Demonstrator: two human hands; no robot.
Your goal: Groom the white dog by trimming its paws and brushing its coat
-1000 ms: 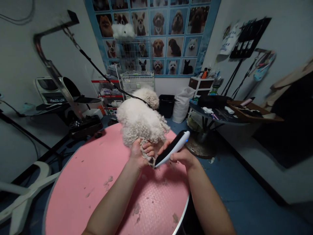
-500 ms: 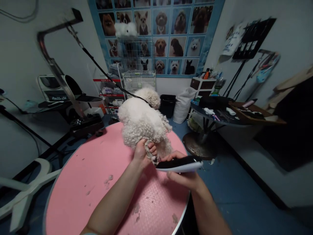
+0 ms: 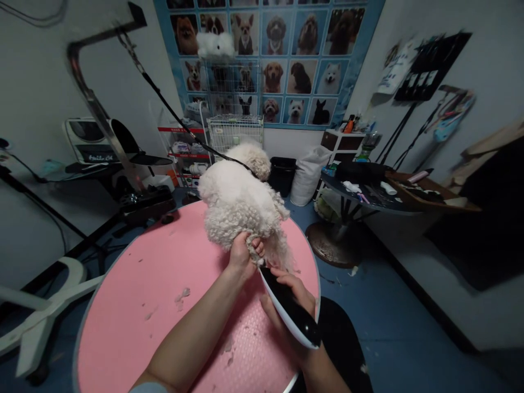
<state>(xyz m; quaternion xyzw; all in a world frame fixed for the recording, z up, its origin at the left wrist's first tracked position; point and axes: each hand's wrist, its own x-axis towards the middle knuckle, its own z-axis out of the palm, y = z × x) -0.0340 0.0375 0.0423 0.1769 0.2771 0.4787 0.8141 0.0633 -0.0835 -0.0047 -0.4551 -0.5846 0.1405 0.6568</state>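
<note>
A curly white dog [image 3: 241,196] stands on the round pink grooming table [image 3: 164,273], facing away from me. My left hand [image 3: 244,255] is closed around one of its hind legs or paws; which, the fur hides. In my right hand [image 3: 292,297] is a black-and-white hair clipper [image 3: 289,305], its head touching or very close to the paw beside my left fingers. A black leash [image 3: 176,117] runs from the dog's neck up to the metal grooming arm [image 3: 94,103].
Tufts of cut fur [image 3: 182,295] lie on the pink table. To the right stands a dark side table [image 3: 368,194] with tools. A white sack [image 3: 307,177], a black bin [image 3: 282,174] and a wire cage [image 3: 235,131] are behind the dog.
My right hand has turned the clipper from nearly level to a slant, its rear end now lower and nearer me. My left hand keeps its grip, and the dog stays about where it was.
</note>
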